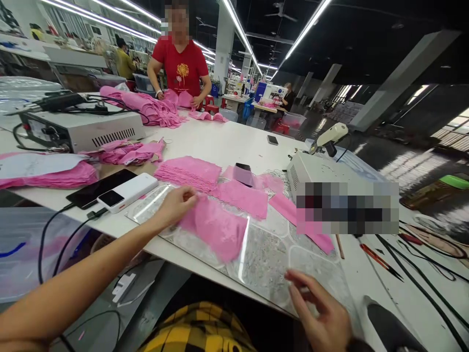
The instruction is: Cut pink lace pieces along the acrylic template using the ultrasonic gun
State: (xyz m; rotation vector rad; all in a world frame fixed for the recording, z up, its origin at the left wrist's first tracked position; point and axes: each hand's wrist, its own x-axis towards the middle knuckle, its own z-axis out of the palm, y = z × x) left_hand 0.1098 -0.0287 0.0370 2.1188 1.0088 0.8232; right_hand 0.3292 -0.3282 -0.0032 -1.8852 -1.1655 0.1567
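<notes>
On the glass plate [264, 254]: pink lace piece [216, 230] lay flat
Left hand [176, 205]: fingers pinched the lace piece's edge
Right hand [322, 318]: released, fingers spread, holding nothing

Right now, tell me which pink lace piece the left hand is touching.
The nearest lace piece, on the clear sheet under the left hand; the others lie farther back, untouched.

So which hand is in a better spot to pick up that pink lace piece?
Probably the left hand: its fingers already rest on the edge of the pink lace piece lying on the clear plate. The right hand hovers open near the table's front edge, apart from the lace.
</notes>
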